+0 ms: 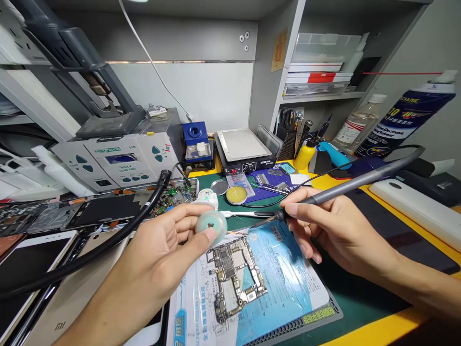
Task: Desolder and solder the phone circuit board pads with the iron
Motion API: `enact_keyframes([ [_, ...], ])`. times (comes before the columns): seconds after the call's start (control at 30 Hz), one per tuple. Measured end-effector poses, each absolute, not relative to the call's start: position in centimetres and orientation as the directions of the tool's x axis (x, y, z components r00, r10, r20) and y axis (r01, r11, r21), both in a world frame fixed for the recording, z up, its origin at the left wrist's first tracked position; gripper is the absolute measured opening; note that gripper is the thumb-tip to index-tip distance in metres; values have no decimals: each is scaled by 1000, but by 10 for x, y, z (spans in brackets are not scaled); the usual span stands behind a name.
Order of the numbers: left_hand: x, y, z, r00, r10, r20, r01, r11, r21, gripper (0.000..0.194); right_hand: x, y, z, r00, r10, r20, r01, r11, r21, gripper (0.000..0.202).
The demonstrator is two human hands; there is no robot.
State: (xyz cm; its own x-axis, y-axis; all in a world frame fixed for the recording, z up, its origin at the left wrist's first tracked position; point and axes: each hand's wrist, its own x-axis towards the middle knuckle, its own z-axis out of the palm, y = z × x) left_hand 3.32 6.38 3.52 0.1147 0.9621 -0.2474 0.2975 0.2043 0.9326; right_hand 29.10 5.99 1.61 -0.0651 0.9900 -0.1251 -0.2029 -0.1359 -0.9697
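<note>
Between the thumb and fingers of my left hand point(169, 245) is a pale green, round spool of desoldering braid point(205, 222). A short copper-coloured strand sticks out from it to the right, above the board. My right hand point(324, 226) grips a grey soldering iron point(338, 187) near its front end, and its thin tip points left, close to the strand; whether they touch I cannot tell. Below both hands a phone logic board point(239, 259) with an open middle lies on a blue and white printed sheet point(288, 288), on top of a dark mat.
A hot air station point(122, 158) stands at the left, its black hose point(144, 216) curving toward the front. Phones point(82, 274) lie beneath the hose. Behind the board are a yellow paste tin point(236, 194), tweezers point(273, 188) and a heating plate point(245, 146). Bottles point(360, 122) stand at the right.
</note>
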Motion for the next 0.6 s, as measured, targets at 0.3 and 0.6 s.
enact_keyframes([
  [0.3,34,68,35,114,956,-272,352,217,910,59,281,67,19,-8,998,-70,-84,-71,-994,17],
  [0.6,39,68,32,61,974,-219,305,191,933,56,284,66,12,-24,996,-86,-135,-89,-987,18],
])
